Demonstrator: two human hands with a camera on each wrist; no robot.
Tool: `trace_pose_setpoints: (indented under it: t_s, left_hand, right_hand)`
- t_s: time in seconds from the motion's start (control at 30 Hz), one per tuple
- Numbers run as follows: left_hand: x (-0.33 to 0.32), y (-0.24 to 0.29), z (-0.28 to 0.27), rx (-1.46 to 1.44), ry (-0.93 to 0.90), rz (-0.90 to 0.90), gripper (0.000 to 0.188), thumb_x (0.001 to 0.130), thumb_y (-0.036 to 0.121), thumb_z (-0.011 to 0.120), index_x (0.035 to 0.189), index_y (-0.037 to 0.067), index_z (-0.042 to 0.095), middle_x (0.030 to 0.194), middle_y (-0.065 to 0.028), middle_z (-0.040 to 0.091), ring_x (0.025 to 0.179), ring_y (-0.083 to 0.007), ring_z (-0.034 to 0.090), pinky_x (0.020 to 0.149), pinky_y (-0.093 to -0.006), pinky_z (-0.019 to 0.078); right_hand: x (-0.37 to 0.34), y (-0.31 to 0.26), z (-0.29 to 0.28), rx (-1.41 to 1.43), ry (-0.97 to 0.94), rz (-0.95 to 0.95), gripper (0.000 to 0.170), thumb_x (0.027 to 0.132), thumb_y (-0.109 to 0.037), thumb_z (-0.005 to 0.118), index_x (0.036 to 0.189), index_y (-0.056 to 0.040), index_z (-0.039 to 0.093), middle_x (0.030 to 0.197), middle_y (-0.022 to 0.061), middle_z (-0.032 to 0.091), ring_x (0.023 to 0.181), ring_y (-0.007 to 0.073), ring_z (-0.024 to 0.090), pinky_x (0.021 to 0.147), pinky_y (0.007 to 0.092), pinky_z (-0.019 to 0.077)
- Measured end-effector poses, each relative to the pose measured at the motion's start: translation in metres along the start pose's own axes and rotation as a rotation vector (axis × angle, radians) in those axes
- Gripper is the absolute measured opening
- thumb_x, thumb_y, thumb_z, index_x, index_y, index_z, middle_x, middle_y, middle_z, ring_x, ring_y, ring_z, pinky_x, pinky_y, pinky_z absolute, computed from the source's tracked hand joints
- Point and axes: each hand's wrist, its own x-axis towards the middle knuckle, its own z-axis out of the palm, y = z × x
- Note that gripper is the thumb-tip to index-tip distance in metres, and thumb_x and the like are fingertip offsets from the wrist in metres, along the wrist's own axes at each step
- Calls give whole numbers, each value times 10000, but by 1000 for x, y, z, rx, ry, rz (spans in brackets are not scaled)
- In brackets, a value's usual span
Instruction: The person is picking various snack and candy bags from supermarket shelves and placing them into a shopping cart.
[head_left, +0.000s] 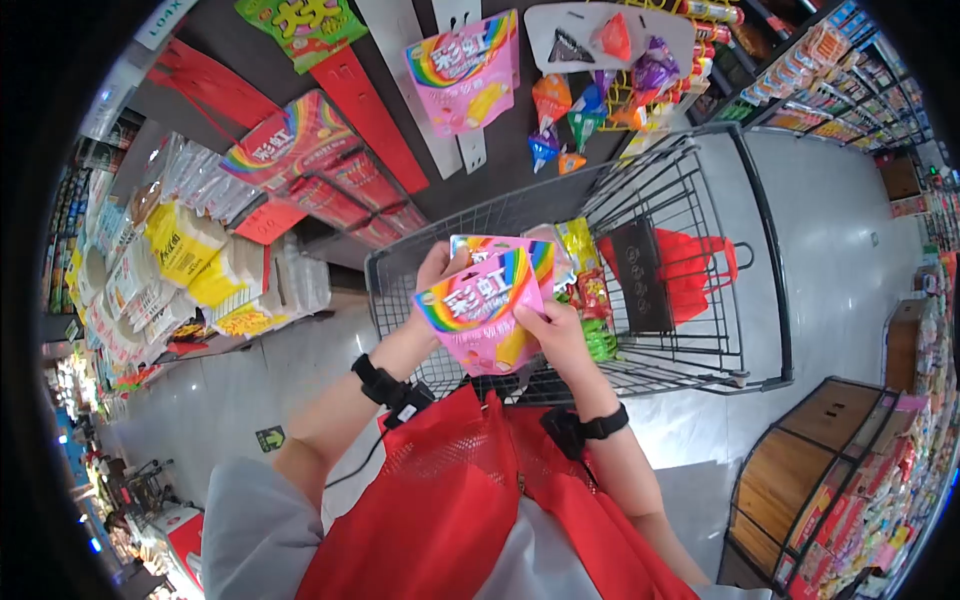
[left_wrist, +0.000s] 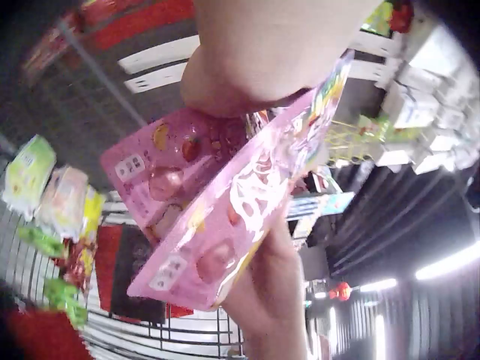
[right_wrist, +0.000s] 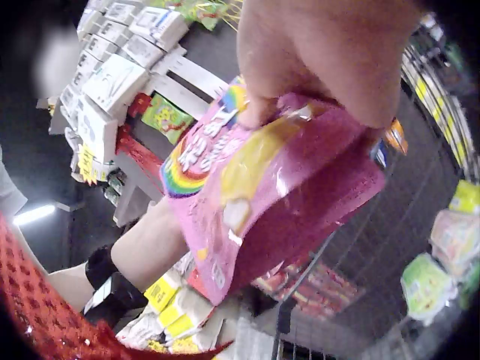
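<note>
Two pink candy pouches with rainbow print are held over the near side of the shopping cart [head_left: 640, 345]. The front candy pouch [head_left: 480, 310] faces up, and the rear candy pouch [head_left: 545, 262] shows behind its upper right edge. My left hand [head_left: 438, 268] grips the pouches at the upper left, its fingers partly hidden behind them. On the right side, my right hand [head_left: 560, 338] pinches the front pouch with the thumb on its printed face. The left wrist view shows the two pouches fanned apart, with the left hand [left_wrist: 277, 52] over their tops.
Inside the cart are a red bag [head_left: 690, 270], a dark panel [head_left: 640, 275] and several colourful snack packs [head_left: 592, 295]. A dark display rack beyond holds another pink pouch [head_left: 465, 80] and red packs [head_left: 340, 170]. Boxed goods [head_left: 190, 260] stand left; a wooden-sided shelf [head_left: 810, 470] stands right.
</note>
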Motion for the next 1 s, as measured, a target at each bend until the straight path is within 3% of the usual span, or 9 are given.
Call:
trace_pose_setpoints:
  t_s: [0.03,0.27,0.43,0.47,0.67,0.83,0.93,0.97,1.0]
  left_hand:
    - [-7,-13,-4,-277,-30,-171,264,897,274,446,1003,35,479,1012,-69,546,936,-116,518,804,-276,432]
    - [-28,-46,-15,-284,-159,-719,524,898,476,272,1215,81,409,1225,-72,462,1097,-203,470,925,-387,383]
    - [-32,-107,-23,-168,-312,-763,353,894,199,434,1176,-12,412,1115,-102,520,980,-204,548,811,-322,473]
    - [-27,-122,-25,-173,-310,-781,353,894,199,434,1176,-12,412,1115,-102,520,980,-204,548,811,-322,473]
    - [15,-203,-35,210,-229,-844,301,887,183,443,1130,7,459,1029,-81,550,883,-176,569,741,-328,496]
    - [30,-274,-16,-113,-370,-1000,309,796,5,479,1096,72,515,1046,-94,576,895,-193,588,766,-349,496]
    - [35,-348,-13,-7,-331,-940,267,793,33,507,1054,76,535,990,-80,593,824,-184,606,698,-348,513]
    - [42,-366,-13,397,-204,-1029,215,791,76,531,1005,72,550,923,-59,602,733,-175,613,611,-335,517]
    - [40,-417,-37,110,-255,-989,216,780,133,562,984,62,550,895,-51,595,677,-167,606,544,-332,508]
  right_hand:
    - [3,17,6,5,-1,16,188,825,-179,568,848,0,620,810,9,608,704,70,531,615,208,423]
    - [8,100,17,304,227,310,245,836,-215,566,871,26,596,797,34,606,681,75,534,615,220,424]
    - [10,119,-5,404,462,374,231,846,-191,549,914,27,578,831,45,600,695,97,538,619,235,431]
    - [9,121,-13,380,588,322,268,824,-234,575,799,32,601,646,-13,540,558,59,443,505,240,378]
    - [-9,128,-103,0,712,209,263,844,-206,546,778,45,589,662,26,574,597,61,456,529,246,388]
    - [-23,119,-155,-67,805,237,260,861,-199,520,853,55,579,725,49,593,653,63,493,581,231,400]
    - [-23,124,-168,-29,799,308,266,867,-217,517,894,41,577,792,54,602,693,68,509,625,218,409]
    - [-22,120,-166,22,779,284,269,867,-222,519,898,39,576,799,50,599,699,64,506,633,213,407]
    - [-20,117,-165,73,759,261,273,867,-227,521,901,38,575,805,47,596,704,61,503,641,208,406]
